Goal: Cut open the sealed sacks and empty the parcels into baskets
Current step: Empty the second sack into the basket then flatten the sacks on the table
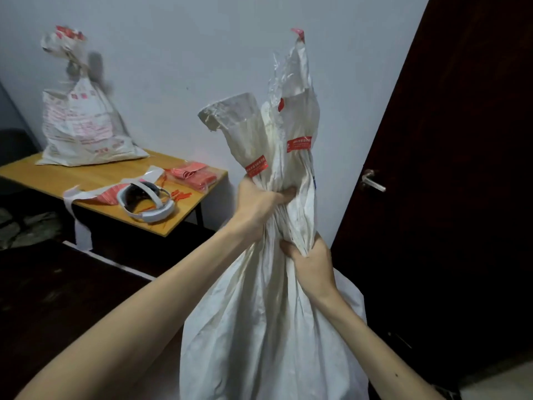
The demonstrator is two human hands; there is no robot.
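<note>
- The right hand [309, 262] is nearest, fingers curled tight round the bunched neck of a large white woven-plastic sack [259, 327].
- The sack stands upright straight ahead, between both forearms. Its base is out of view.
- Just above, the left hand [261, 202] clenches the same gathered neck, thumb and fingers wrapped round the folds.
- Over the left hand the sack's loose top flaps stand up, with red printed labels [299, 144] on them.
- To the left is a light wooden table [95, 173].
- A white head-mounted headset [147, 204] lies near the tabletop's front right corner, with thin red ties [181, 194] scattered just beside it.
- A white strip with red print [86, 196] lies along the front edge, one end hanging over it.
- A clear packet of red tags [193, 175] lies at the right edge.
- A second white printed sack [83, 122], top bunched, sits at the tabletop's far left, against the pale wall [178, 53].
- On the right is a dark brown door [461, 140] with a metal lever handle [372, 181].
</note>
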